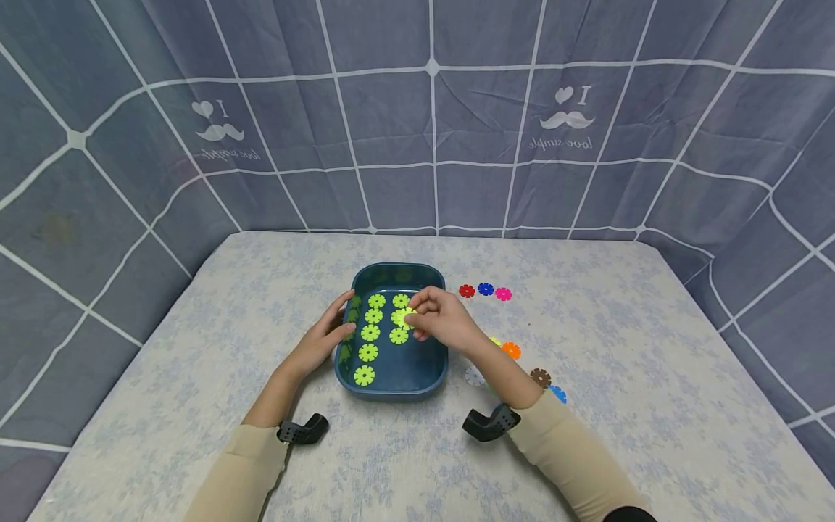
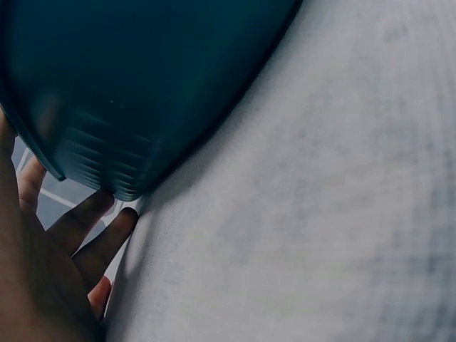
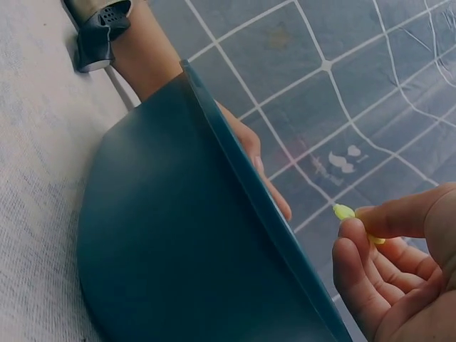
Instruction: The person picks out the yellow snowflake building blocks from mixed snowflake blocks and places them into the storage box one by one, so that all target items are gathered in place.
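Note:
A dark teal plastic basin (image 1: 391, 397) sits on the table. My left hand (image 1: 317, 344) holds its left side, thumb and index finger over the rim; in the left wrist view other fingers (image 2: 117, 235) lie against the outer wall. Over the basin, my right hand (image 1: 446, 319) pinches a yellow-green snowflake disc (image 3: 343, 211) between thumb and fingertips. Inside, more yellow-green snowflake discs (image 1: 368, 352) lie flat in two columns, the left one longer. The held disc overlaps one in the right column in the head view.
Right of the basin lie red (image 1: 466, 291), blue (image 1: 485, 288) and pink (image 1: 503, 293) discs in a row. Nearer are orange (image 1: 512, 351), brown (image 1: 540, 377), light blue (image 1: 557, 394) and pale (image 1: 475, 375) discs, some partly under the right forearm. A grey checked curtain (image 1: 391, 116) hangs behind the table.

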Tool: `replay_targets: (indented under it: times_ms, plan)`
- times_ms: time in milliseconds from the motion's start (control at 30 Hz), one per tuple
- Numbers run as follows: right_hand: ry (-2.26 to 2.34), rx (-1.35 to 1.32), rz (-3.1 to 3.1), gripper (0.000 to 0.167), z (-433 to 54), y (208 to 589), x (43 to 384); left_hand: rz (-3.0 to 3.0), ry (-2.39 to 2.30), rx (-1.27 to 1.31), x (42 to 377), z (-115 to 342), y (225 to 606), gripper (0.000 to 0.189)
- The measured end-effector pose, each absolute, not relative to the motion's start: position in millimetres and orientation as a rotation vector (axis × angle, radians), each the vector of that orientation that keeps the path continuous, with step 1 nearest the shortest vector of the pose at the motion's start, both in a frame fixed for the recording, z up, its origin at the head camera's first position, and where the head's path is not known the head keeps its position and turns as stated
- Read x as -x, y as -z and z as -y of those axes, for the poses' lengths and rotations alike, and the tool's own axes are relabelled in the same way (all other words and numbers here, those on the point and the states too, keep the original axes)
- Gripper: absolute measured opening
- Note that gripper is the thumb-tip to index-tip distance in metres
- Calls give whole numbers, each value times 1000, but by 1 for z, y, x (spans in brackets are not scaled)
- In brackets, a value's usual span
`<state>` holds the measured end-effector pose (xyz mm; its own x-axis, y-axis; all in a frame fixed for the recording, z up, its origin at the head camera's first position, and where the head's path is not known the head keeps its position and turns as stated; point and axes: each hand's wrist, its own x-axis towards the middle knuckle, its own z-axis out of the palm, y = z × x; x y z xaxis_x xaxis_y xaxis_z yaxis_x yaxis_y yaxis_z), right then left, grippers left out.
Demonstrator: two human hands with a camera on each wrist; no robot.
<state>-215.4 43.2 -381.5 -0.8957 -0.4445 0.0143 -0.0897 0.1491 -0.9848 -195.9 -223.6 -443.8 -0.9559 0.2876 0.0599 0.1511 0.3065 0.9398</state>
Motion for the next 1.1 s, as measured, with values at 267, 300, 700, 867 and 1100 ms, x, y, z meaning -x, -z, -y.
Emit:
replay_targets:
  times_ms: [267,300,700,867,1100]
  plan:
    - [1783,580,-2121,21,-35,384,214,-2451,-1732,-405,196,223,444,61]
    - [1781,589,-2119,21,-34,385,214,-2451,-1731,-402,196,223,444,61]
    - [1659,632,-2186,18,-20,394,217,-2452,-1724,-375,195,222,441,62]
    - [1549,661,-2292,14,-14,397,217,-2465,-1701,-359,194,221,437,62]
    - [1347,709,-2442,7,-9,400,216,-2483,-1681,-349,199,223,444,62]
